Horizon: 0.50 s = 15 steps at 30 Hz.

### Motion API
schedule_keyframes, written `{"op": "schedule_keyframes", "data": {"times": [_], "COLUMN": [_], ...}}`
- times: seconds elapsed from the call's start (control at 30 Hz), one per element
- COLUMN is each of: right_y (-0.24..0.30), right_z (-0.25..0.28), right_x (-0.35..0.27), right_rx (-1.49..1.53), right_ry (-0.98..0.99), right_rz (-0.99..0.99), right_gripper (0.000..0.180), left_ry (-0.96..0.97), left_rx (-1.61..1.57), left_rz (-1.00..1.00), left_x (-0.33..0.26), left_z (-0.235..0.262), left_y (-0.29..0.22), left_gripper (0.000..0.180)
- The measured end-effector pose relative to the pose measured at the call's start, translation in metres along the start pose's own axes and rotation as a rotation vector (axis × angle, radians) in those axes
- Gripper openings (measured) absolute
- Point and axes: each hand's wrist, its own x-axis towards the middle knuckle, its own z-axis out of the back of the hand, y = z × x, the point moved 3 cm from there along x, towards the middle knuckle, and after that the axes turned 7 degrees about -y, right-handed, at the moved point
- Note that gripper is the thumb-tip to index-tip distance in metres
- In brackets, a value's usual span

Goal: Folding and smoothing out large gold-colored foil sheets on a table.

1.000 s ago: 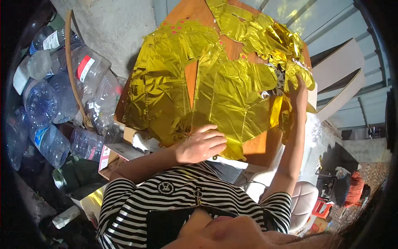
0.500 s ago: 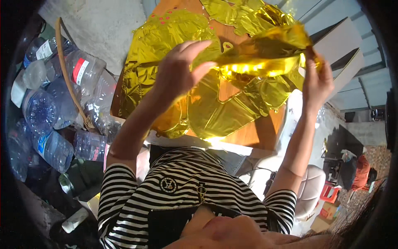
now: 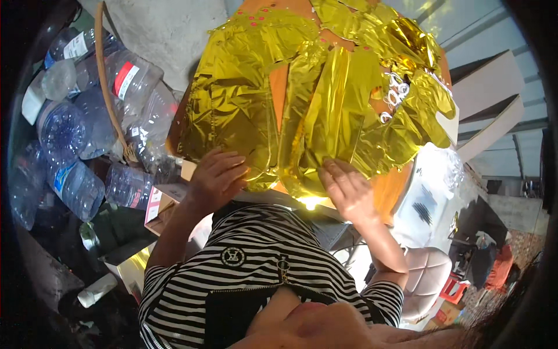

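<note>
Flat, crinkled gold foil balloons overlap on the wooden table in front of me. My right hand (image 3: 349,189) has its bent fingers together on the lower part of a long gold foil balloon (image 3: 340,102); the thumb is mostly hidden. At the near left edge of another gold foil balloon (image 3: 229,110), my left hand (image 3: 218,180) rests with its fingers stretched to the right, slightly apart, and nothing visible in them. White curly loops (image 3: 397,90) lie among the foil at the right. Small red pieces (image 3: 254,17) dot the far foil.
Large clear plastic bottles (image 3: 87,136) crowd the left side, with a curved wooden handle (image 3: 104,75) in front. The wooden table (image 3: 383,192) shows at its near right edge. A padded chair (image 3: 426,279) stands right of me, and grey-white panels (image 3: 488,87) lean beyond the table.
My right hand has come down and toward me, and the raised foil now lies flat on the table. My left hand has dropped to the near edge of the foil.
</note>
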Motion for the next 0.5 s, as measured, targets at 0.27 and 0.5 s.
{"op": "schedule_keyframes", "data": {"times": [0.27, 0.5], "right_y": [0.019, 0.022], "right_z": [-0.023, -0.015], "right_x": [-0.014, 0.009], "right_rx": [0.11, 0.065], "right_ry": [0.121, 0.145], "right_rz": [0.001, -0.18], "right_gripper": [0.033, 0.05], "left_ry": [-0.013, -0.054], "left_rx": [0.05, -0.026], "left_rz": [0.002, 0.025], "left_x": [-0.031, -0.037], "left_z": [-0.007, -0.009], "left_y": [0.006, 0.022], "left_gripper": [0.038, 0.036]}}
